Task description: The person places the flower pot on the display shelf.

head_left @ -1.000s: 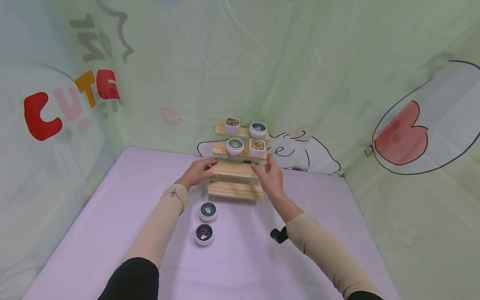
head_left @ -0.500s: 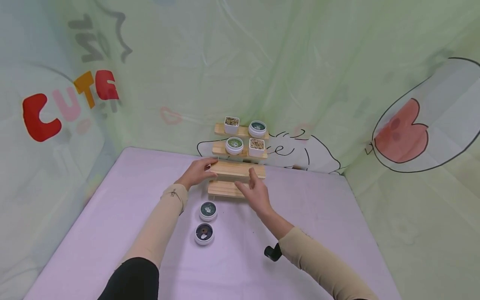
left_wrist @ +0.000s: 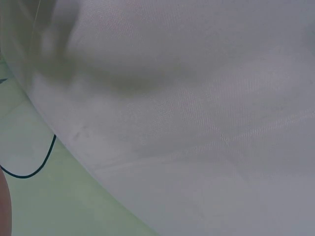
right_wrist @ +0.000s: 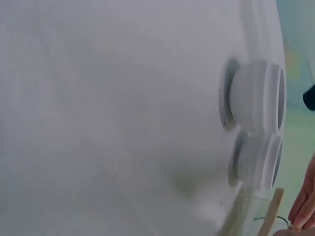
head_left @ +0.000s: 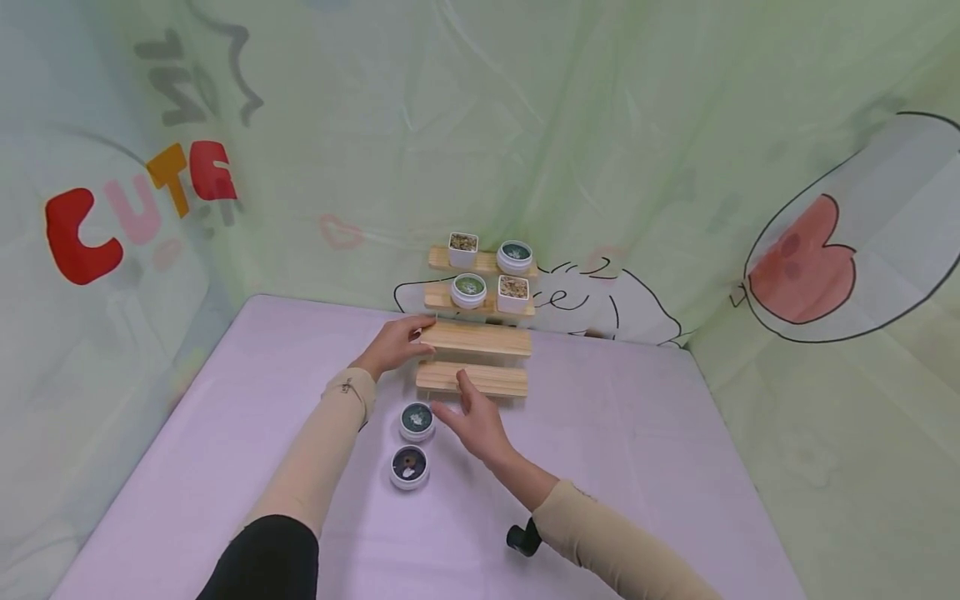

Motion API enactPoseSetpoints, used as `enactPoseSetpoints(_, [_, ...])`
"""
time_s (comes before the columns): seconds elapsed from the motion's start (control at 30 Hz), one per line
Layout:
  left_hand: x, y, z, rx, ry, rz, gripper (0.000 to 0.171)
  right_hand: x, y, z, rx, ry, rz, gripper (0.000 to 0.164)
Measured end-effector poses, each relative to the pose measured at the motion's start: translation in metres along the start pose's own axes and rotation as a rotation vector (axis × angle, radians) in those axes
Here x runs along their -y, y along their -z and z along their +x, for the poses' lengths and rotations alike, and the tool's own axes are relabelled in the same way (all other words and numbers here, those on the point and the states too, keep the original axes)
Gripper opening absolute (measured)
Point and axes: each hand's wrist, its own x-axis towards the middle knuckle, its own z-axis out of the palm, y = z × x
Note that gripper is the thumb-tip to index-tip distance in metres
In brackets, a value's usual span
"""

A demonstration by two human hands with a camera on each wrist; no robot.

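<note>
A tiered wooden display stand (head_left: 476,337) stands at the back of the table. My left hand (head_left: 393,344) holds the left end of its second-lowest shelf, thumb and fingers on either side. Two round white pots with dark tops, an upper pot (head_left: 416,421) and a lower pot (head_left: 408,467), stand in front of the stand's left side. My right hand (head_left: 478,423) is just right of the upper pot, thumb and fingers spread, holding nothing. In the right wrist view, the two round pots (right_wrist: 253,96) appear sideways. Only a sliver of skin (left_wrist: 4,206) shows in the left wrist view.
On the stand's two upper shelves are two square pots, one at the top left (head_left: 463,248), and two round pots, one at the top right (head_left: 515,257). A pale purple cloth (head_left: 637,467) covers the table. A printed curtain (head_left: 360,150) hangs close behind.
My right hand has left the stand's right side and come toward me and left, to beside the upper loose pot. My left hand stays on the stand.
</note>
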Motion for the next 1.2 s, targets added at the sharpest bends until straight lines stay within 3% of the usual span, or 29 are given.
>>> enactPoseSetpoints(0.27, [0.001, -0.001, -0.002, -0.016, -0.024, -0.007, 0.061, -0.006, -0.025, -0.012, 0.091, 0.028, -0.019, 0.082])
enactPoseSetpoints(0.53, [0.005, -0.001, -0.004, -0.039, -0.096, -0.027, 0.061, -0.019, -0.039, -0.012, 0.07, 0.062, -0.028, 0.082])
enactPoseSetpoints(0.83, [0.001, -0.002, -0.004, -0.011, -0.031, -0.007, 0.061, -0.03, -0.05, -0.006, 0.03, 0.069, -0.08, 0.081])
enactPoseSetpoints(1.2, [-0.002, 0.0, -0.002, -0.006, -0.021, 0.0, 0.061, -0.031, -0.053, -0.003, 0.036, 0.045, -0.06, 0.078])
